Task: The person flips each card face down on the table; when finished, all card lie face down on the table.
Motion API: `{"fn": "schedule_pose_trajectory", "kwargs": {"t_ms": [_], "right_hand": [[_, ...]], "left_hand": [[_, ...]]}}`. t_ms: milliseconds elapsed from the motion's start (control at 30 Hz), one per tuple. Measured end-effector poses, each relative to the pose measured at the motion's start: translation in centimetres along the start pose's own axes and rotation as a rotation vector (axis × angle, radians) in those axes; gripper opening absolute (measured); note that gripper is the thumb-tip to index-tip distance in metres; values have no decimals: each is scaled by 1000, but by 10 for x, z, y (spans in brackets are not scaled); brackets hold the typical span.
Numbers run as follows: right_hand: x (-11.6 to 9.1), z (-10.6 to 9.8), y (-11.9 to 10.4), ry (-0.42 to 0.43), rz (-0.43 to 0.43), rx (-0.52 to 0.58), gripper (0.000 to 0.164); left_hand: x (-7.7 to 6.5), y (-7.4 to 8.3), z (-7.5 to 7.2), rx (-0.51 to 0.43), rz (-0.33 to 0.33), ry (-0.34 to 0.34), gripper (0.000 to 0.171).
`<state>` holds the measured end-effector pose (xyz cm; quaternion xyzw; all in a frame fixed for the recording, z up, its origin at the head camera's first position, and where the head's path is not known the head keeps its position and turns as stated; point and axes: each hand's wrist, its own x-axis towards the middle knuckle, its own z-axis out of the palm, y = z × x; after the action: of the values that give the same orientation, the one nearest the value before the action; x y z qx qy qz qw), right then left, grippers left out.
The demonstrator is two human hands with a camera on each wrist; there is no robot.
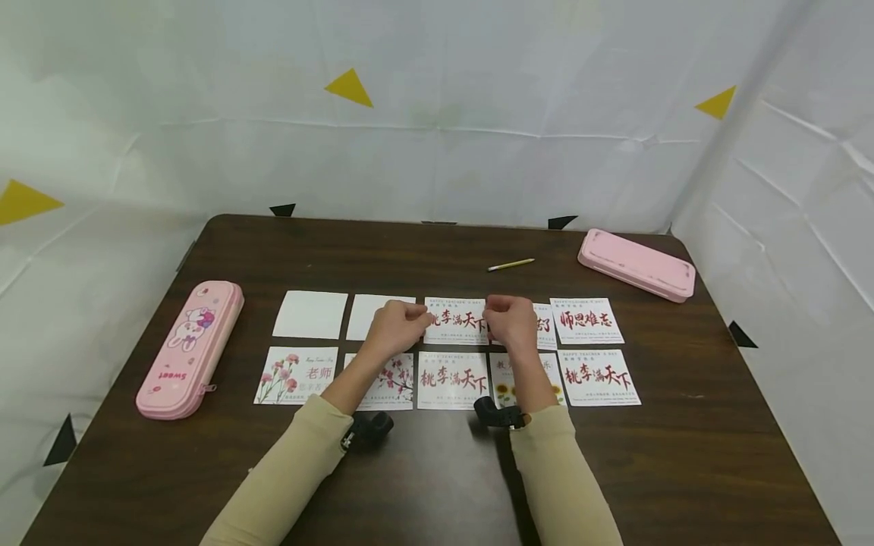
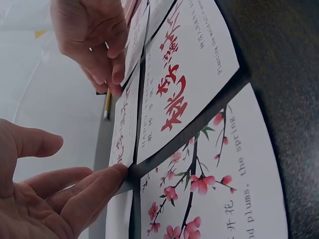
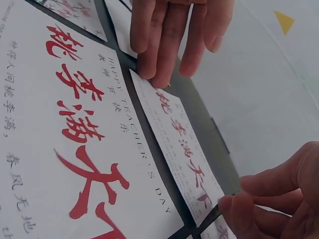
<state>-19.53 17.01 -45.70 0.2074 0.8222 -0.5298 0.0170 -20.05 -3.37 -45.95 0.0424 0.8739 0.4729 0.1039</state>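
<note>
In the head view, a white greeting card (image 1: 456,321) with red brush lettering lies flat in the middle of the upper row. My left hand (image 1: 397,327) touches its left edge, thumb held apart from the fingers in the left wrist view. At the opposite edge, the fingertips of my right hand (image 3: 271,204) touch the card, with a gap showing between thumb and index finger. Below it lies a similarly lettered card (image 1: 453,381). A plum blossom card (image 2: 199,184) and a sunflower card (image 1: 504,373) are partly covered by my forearms.
Two blank cards (image 1: 310,314) and a carnation card (image 1: 297,375) lie left, more lettered cards (image 1: 587,321) right. A pencil (image 1: 510,265) lies behind them. Pink pencil cases (image 1: 190,350) lie at both sides of the dark table (image 1: 423,485), one with a bunny picture.
</note>
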Motion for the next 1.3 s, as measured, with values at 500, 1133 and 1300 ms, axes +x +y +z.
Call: {"fn": "schedule_pose_trajectory", "kwargs": {"t_ms": [500,1133,1300], "right_hand": [[3,-6,3,-61,53,136,46],[5,-21,-3,-117,41,126,31],[7,-20,-3,-136,54,165,32]], "left_hand": [[-1,-4,3,-1,-9,5,39],[0,-2,-2,-237,-61,22,38],[2,-6,-5,-297,-60,48,20]]}}
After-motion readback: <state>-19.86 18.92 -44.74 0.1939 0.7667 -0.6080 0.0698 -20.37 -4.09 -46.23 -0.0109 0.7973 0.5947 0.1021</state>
